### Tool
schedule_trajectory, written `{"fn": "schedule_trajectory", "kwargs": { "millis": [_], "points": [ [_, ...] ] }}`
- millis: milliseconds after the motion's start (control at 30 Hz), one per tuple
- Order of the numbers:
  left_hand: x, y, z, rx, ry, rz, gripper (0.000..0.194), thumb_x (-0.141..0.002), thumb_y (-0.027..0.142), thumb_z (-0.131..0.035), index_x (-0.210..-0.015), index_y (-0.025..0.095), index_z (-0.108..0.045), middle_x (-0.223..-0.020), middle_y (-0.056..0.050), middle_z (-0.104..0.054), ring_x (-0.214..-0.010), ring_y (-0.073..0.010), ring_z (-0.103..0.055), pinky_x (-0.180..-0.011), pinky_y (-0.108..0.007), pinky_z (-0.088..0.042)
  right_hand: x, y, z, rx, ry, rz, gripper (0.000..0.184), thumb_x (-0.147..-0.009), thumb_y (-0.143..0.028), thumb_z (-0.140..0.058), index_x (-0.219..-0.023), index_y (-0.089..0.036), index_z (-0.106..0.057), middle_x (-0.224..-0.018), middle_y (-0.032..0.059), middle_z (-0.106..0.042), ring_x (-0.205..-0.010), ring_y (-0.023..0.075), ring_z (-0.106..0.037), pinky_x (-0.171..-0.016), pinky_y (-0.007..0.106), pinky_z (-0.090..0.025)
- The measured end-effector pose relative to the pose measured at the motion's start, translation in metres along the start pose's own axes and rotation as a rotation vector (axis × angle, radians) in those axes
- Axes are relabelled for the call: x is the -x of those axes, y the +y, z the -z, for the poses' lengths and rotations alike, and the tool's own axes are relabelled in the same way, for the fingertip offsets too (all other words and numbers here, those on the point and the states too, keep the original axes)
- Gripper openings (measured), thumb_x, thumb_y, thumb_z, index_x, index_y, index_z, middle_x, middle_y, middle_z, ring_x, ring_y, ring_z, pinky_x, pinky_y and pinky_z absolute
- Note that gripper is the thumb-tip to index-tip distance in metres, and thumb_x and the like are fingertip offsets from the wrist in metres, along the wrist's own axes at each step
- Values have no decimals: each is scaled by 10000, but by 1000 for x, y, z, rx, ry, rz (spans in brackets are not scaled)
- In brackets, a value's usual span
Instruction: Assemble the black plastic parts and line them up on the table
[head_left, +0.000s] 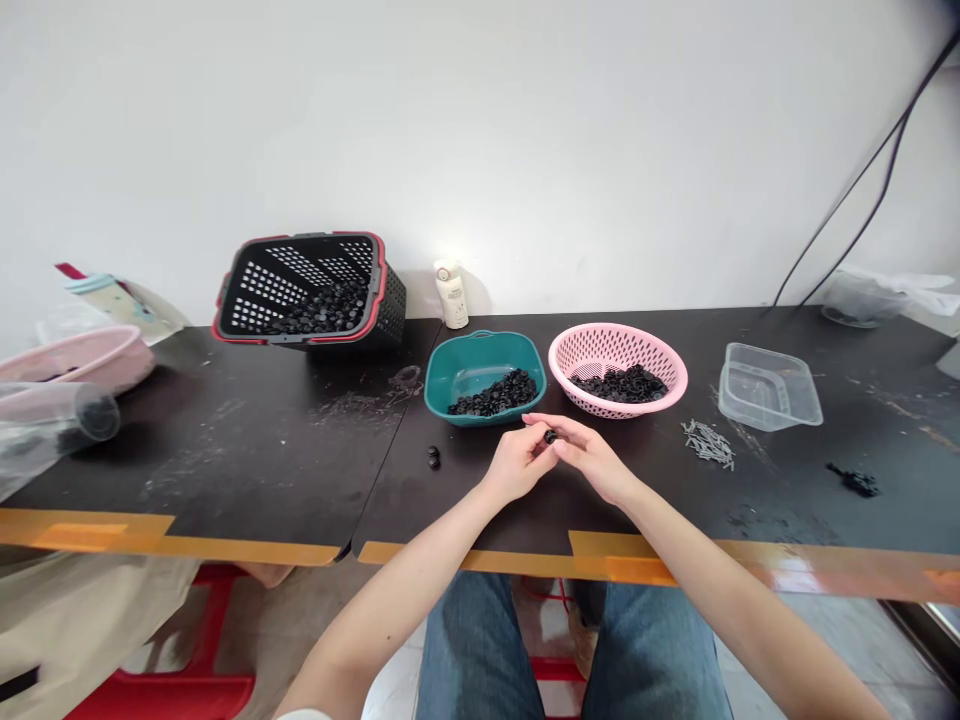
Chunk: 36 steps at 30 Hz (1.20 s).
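Note:
My left hand (pixel 519 462) and my right hand (pixel 590 456) meet above the black table, just in front of the two small containers. Between their fingertips is a small round black part (pixel 550 437), gripped from both sides. Right behind my hands is a teal basin (pixel 480 350) with many small black pieces (pixel 499 393) in it. Beside it on the right, a pink perforated basket (pixel 667 362) holds more black parts (pixel 626 384). Two loose black round pieces (pixel 433 457) lie on the table left of my left hand.
A dark basket with red trim (pixel 390 305) leans tilted at the back left. A white bottle (pixel 451 295) stands by the wall. To the right are grey pins (pixel 708 445), a clear plastic box (pixel 772 388) and a black cluster (pixel 855 480). Orange tape (pixel 480 557) lines the front edge.

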<state>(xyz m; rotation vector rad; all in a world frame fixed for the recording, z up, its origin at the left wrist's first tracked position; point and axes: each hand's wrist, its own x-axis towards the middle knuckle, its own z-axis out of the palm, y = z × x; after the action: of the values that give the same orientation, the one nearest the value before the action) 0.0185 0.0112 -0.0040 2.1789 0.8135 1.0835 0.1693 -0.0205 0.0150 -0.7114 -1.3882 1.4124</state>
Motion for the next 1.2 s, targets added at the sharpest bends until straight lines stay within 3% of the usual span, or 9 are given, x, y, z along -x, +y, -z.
{"fn": "schedule_trajectory", "kwargs": {
  "millis": [100, 233, 500, 633, 800, 967, 1067, 1200],
  "points": [
    [1, -3, 0, -2, 12, -20, 282, -854, 304, -512, -621, 154, -459, -513, 38, -499, -456, -66, -436, -470, -177, -321, -1, 4, 2, -6, -16, -15, 426, -794, -382, -658, -1202, -269, -609, -1300, 70, -578, -1209, 257, -520, -1031, 436, -409],
    [1, -4, 1, 35, -43, 11, 295, -886, 346, -476, -664, 153, -501, -506, 23, -562, -439, -75, -509, -472, -172, -378, -3, 9, 6, -32, 17, -39, 421, -757, -367, -696, -1162, -266, -641, -1264, 73, -607, -1152, 264, -563, -932, 428, -494],
    [4, -6, -2, 45, -42, 12, 278, -896, 336, -473, -685, 156, -492, -506, 28, -579, -401, -73, -537, -445, -162, -395, -4, 10, 7, -81, 21, -46, 385, -720, -304, -731, -1099, -255, -680, -1165, 74, -666, -850, 204, -669, -704, 343, -571],
    [7, -8, -5, -22, -3, -61, 288, -899, 324, -464, -658, 166, -463, -488, 31, -571, -404, -76, -531, -450, -172, -395, -4, 10, 8, -83, 10, -52, 395, -692, -307, -754, -1077, -248, -690, -1125, 80, -685, -887, 227, -673, -745, 377, -573],
    [8, -12, -5, -283, 128, -284, 305, -891, 360, -462, -647, 176, -458, -478, 35, -534, -417, -90, -512, -444, -202, -371, -2, 11, 9, -90, -14, -62, 430, -664, -288, -778, -1083, -251, -687, -1165, 78, -668, -1056, 246, -630, -910, 406, -511],
    [7, -11, -5, -438, 237, -468, 300, -893, 336, -460, -639, 175, -464, -453, 46, -492, -386, -85, -483, -417, -216, -323, 1, 14, 12, -95, -46, -70, 419, -655, -268, -788, -1064, -249, -695, -1135, 80, -683, -1040, 243, -639, -924, 418, -498],
    [6, -9, -3, -437, 220, -470, 312, -906, 345, -441, -647, 172, -472, -469, 37, -505, -399, -90, -490, -427, -219, -334, 0, 12, 13, -95, -53, -58, 429, -655, -266, -790, -1071, -251, -689, -1164, 78, -669, -1057, 243, -629, -931, 421, -493],
    [4, -9, 1, -412, 109, -340, 364, -942, 393, -348, -723, 159, -521, -565, -8, -576, -500, -121, -556, -491, -229, -399, -1, 5, 13, -78, 5, 3, 310, -792, -355, -668, -1083, -250, -686, -1212, 74, -643, -1152, 231, -573, -1028, 409, -407]
  ]
}}
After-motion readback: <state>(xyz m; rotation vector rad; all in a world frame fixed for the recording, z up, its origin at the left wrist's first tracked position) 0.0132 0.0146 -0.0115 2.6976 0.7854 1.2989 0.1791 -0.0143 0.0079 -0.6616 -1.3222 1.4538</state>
